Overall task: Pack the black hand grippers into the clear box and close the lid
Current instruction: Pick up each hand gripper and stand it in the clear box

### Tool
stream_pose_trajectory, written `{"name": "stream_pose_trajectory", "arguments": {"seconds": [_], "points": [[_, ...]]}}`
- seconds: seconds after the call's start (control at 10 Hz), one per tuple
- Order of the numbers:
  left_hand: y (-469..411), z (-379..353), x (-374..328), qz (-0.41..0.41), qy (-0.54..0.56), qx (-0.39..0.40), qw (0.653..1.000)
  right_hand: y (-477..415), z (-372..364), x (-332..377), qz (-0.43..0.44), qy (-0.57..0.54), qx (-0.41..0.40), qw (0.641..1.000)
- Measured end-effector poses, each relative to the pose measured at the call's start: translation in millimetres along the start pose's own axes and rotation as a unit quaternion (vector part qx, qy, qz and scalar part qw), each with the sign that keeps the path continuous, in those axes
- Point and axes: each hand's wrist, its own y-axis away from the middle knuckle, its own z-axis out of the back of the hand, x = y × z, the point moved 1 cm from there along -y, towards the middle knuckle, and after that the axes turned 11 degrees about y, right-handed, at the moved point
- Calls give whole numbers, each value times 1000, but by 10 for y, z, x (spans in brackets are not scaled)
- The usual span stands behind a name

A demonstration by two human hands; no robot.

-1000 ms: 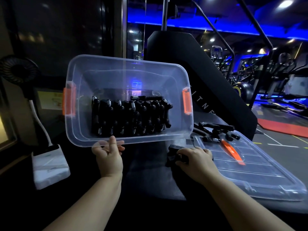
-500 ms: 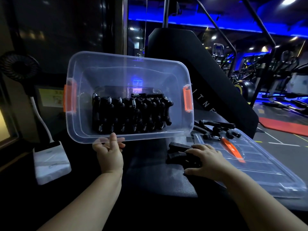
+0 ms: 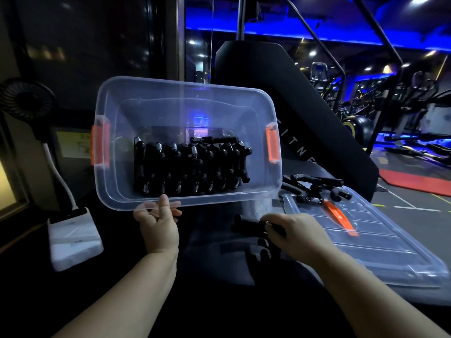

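Observation:
The clear box (image 3: 117,191) with orange latches is tilted toward me, open side facing the camera. Several black hand grippers (image 3: 190,167) stand packed in a row inside it. My left hand (image 3: 158,223) grips the box's near rim from below. My right hand (image 3: 295,232) is closed on a black hand gripper (image 3: 246,225) lifted just above the dark mat. The clear lid (image 3: 380,245) lies flat to the right, with an orange latch piece (image 3: 339,218) on it. A few loose hand grippers (image 3: 317,186) rest at the lid's far end.
A white block (image 3: 73,237) with a white cable sits at the left, below a small black fan (image 3: 26,103). A large black gym machine (image 3: 280,98) rises behind the box. Red mats and exercise machines fill the floor to the right.
My right hand has closed on the hand gripper and lifted it slightly off the mat. The box has stayed tilted in my left hand, shifting only a little.

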Motion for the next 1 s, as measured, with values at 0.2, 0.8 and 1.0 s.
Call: {"name": "stream_pose_trajectory", "arguments": {"seconds": [0.2, 0.8, 1.0], "points": [[3, -1, -5, -3, -5, -1, 1000, -40, 28, 30, -10, 21, 42, 999], [27, -1, -60, 26, 8, 1, 1000, -306, 328, 252, 76, -70, 2, 995], [8, 11, -45, 26, 32, 4, 999, -695, 536, 453, 95, -100, -51, 989]]}}
